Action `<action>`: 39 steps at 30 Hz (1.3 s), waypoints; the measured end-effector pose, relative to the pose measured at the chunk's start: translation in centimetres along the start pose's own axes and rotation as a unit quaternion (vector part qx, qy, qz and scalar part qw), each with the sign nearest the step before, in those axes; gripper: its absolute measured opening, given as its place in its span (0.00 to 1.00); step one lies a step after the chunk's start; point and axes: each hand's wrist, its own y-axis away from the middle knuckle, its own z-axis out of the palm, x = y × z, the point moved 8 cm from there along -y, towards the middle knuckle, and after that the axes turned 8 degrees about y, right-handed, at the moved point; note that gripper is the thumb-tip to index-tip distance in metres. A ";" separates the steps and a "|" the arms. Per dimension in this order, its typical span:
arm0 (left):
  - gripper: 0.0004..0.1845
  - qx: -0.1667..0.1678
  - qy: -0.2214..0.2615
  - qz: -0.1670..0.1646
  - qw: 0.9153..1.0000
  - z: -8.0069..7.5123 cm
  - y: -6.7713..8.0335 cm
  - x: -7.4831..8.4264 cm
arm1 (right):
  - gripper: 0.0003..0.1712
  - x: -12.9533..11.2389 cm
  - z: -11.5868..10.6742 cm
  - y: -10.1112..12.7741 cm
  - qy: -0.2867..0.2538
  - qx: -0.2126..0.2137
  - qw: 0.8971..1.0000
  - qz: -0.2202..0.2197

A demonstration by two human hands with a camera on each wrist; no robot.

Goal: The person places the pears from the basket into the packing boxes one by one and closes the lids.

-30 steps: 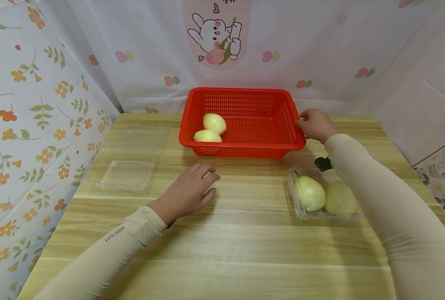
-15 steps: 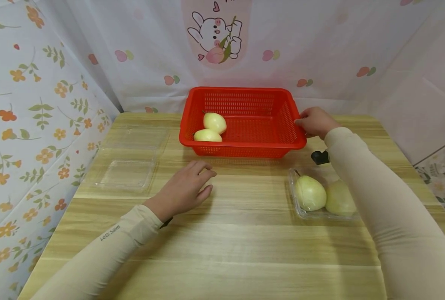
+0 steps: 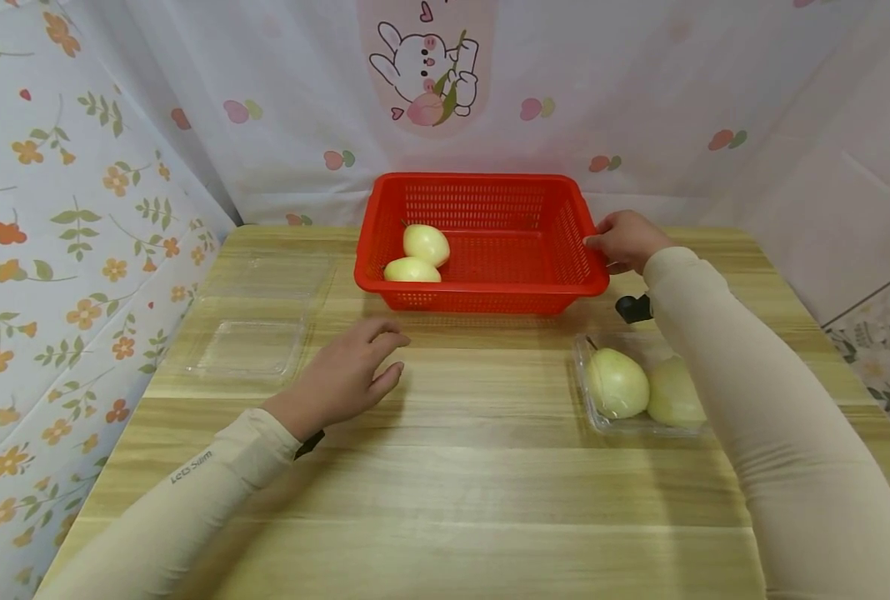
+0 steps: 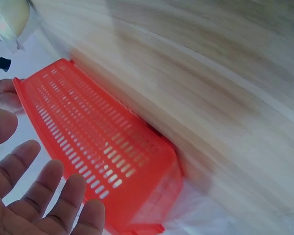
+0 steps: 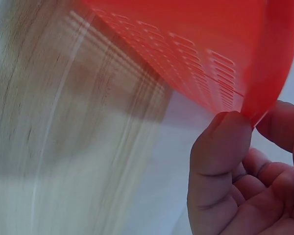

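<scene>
my head view is bright and evenly lit, sharp, with soft shadows under both arms on the desk and wide-angle bending at the edges. both wrist views are smeared by motion blur, the wood grain streaked.

"Lets Slim" on left sleeve

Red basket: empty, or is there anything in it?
Not empty: the red basket holds two pale pears in its left part; the rest is bare.
</scene>
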 end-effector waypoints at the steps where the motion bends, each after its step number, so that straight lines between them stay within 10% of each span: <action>1: 0.14 0.005 0.003 -0.006 1.000 -0.2 0.2 -0.2 | 0.22 0.0 0.0 0.0 -0.005 0.001 1.000 0.002; 27: 0.11 0.082 0.038 -0.150 0.984 -9.0 5.9 -6.6 | 0.17 0.4 0.1 0.2 -0.033 0.010 0.999 0.014; 39: 0.20 0.011 0.025 -0.293 0.956 -11.4 9.4 -11.6 | 0.17 -0.2 0.1 0.5 -0.025 0.018 0.999 0.013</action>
